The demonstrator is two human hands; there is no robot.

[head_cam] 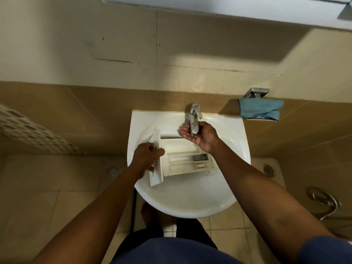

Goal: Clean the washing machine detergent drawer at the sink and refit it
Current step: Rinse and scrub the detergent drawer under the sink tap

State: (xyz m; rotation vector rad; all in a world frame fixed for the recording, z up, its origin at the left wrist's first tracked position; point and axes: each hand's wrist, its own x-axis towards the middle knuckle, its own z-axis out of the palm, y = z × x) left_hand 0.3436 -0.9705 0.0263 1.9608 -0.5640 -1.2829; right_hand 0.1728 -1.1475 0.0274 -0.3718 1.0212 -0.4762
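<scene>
The white detergent drawer lies across the basin of the white sink, its compartments facing up and its front panel at the left. My left hand grips that front panel. My right hand is cupped palm-up under the spout of the chrome tap, fingers apart, holding nothing. I cannot tell whether water is running. A grey insert sits in one of the drawer's right compartments.
A blue cloth hangs from a metal holder on the wall right of the sink. A perforated white basket stands at the left. Floor drains lie on the tiles, and a metal hose at the right.
</scene>
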